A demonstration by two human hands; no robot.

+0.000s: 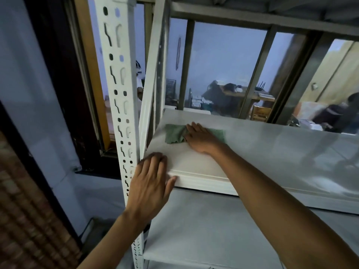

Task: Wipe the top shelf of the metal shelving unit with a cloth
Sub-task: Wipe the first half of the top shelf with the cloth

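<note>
Right hand (200, 139) pressed flat, fingers straight, on the green cloth (173, 135) atop the shelf (252, 148); left hand (150, 183) rested open on its front corner.

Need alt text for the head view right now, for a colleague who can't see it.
A right hand presses a green cloth flat on a white metal shelf near its left end. The left hand rests on the shelf's front left corner beside a slotted white upright post. Another shelf sits below.
</note>
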